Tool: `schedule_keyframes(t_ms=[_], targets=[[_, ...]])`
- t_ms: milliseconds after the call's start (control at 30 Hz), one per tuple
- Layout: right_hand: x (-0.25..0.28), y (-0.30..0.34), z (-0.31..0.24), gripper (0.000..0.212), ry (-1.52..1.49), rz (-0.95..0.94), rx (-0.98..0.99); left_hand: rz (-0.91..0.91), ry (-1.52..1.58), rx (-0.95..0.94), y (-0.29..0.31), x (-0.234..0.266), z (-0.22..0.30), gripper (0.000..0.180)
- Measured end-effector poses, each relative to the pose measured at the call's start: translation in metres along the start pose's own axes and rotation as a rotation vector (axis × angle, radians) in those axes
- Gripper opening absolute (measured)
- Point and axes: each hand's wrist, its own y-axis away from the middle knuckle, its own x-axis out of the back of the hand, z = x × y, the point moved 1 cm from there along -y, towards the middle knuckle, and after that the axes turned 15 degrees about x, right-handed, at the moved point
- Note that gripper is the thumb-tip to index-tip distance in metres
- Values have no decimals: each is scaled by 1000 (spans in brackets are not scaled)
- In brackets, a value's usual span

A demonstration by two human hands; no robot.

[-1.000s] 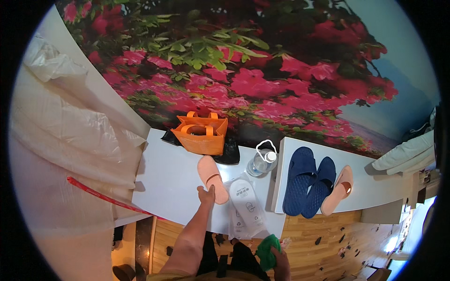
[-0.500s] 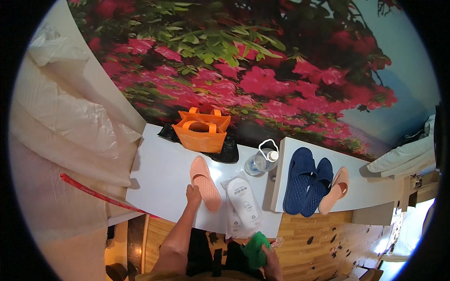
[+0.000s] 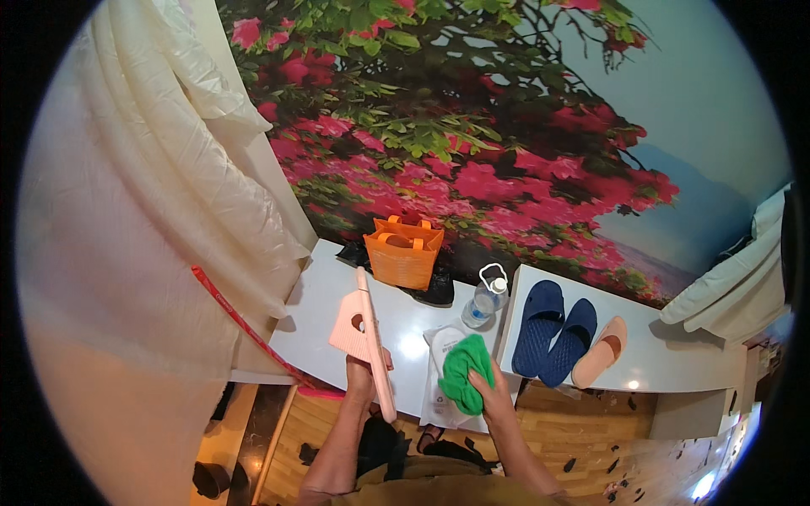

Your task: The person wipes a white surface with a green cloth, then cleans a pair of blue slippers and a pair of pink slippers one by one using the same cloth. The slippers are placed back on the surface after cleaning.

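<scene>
A pink slipper (image 3: pixel 377 350) is raised above the white table, turned on its side so its thin sole edge and strap show. My left hand (image 3: pixel 360 378) grips it around the middle, fingers partly hidden behind it. Bunched in my right hand (image 3: pixel 496 394) is a green cloth (image 3: pixel 464 371), a short way to the right of the slipper. Beneath the cloth, partly covered, lies a clear plastic packet (image 3: pixel 438 409) with white sole-shaped pieces in it. Another pink slipper (image 3: pixel 601 356) rests on the right-hand white surface beside two navy slippers (image 3: pixel 537 337).
On the white table (image 3: pixel 308 329) stand an orange bag (image 3: pixel 403 264), black plastic (image 3: pixel 435 292) and a clear bottle (image 3: pixel 483 306) with a white handle. A red strip (image 3: pixel 245 327) runs along a cream curtain (image 3: pixel 169 194) at left. Dark scraps lie on the wooden floor (image 3: pixel 553 422).
My left hand has lifted the pink slipper off the table and turned it on edge. My right hand has brought the green cloth up over the plastic packet. The view has shifted.
</scene>
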Motion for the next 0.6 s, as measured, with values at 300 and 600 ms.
schedule_keyframes(t_ms=[300, 600], targets=[[-65, -4, -146, 54, 461, -181, 824, -30, -74, -53, 65, -88, -1, 54], [-104, 15, -187, 64, 925, -127, 1233, -500, 13, -60, 100, -165, 50, 83]])
